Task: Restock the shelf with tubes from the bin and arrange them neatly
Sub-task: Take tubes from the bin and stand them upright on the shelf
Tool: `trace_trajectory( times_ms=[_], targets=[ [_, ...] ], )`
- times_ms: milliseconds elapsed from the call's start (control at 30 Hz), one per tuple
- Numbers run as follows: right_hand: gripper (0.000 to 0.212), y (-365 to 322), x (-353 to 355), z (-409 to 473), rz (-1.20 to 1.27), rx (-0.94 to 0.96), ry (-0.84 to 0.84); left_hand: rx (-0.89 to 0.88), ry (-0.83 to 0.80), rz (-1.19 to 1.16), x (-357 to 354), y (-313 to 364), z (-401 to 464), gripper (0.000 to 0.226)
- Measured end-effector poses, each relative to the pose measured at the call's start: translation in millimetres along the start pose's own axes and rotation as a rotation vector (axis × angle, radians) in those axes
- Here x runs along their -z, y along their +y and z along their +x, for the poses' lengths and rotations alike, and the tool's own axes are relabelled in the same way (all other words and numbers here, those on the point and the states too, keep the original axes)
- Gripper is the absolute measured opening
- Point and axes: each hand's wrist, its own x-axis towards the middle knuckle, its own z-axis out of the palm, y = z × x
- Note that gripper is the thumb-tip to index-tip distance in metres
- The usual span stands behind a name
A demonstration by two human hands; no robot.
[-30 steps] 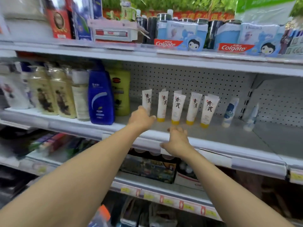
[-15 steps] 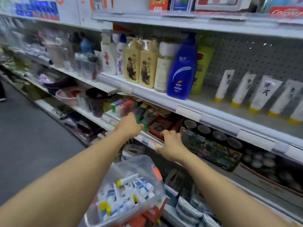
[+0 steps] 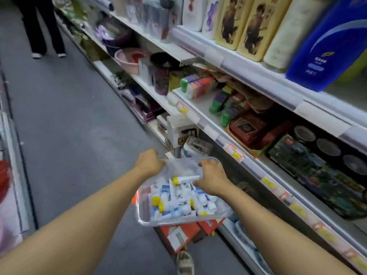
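Hands over clear bin (image 3: 143,219) of tubes (image 3: 174,201), near shelf (image 3: 248,161) at right. Left hand (image 3: 150,162) fingers curled on far-left rim; right hand (image 3: 211,178) fingers curled inside, grip unclear.

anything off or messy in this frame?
Mostly the clear plastic bin: it sits on red boxes on the floor rather than on a shelf, and the tubes inside lie jumbled, crossing at all angles. Both hands, left hand and right hand, are at its far rim. Nothing looks spilled.
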Motion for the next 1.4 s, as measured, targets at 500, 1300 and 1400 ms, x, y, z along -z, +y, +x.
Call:
trace_trajectory(
  times_ms=[500,1300,1400],
  targets=[
    [0.057,64,-92,119,0.038,-0.057,-0.288,0.212,-0.252,0.083,-125,-62,76,0.048],
    [0.049,139,-186,193,0.213,-0.206,-0.264,-0.026,-0.529,0.624,-259,-90,150,0.039],
    [0.049,139,-186,196,0.226,-0.218,-0.252,0.044,-0.505,0.387,-244,-89,153,0.032]
  ],
)
